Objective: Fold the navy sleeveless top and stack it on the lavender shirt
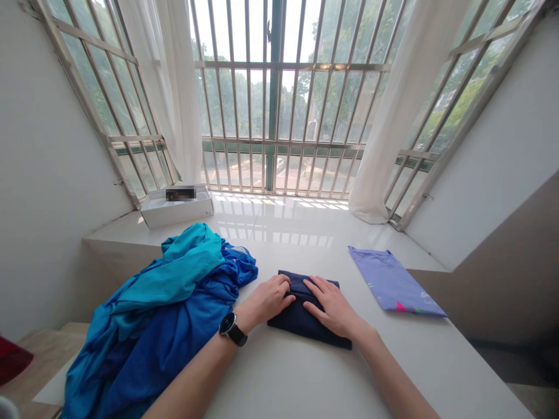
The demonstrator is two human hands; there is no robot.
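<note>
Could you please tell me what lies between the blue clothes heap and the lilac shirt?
In the head view, a folded navy cloth lies there, under the left hand and right hand.

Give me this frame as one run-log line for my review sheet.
left hand: on navy folded garment | right hand: on same garment | beside: blue clothing pile, lilac folded shirt
</note>
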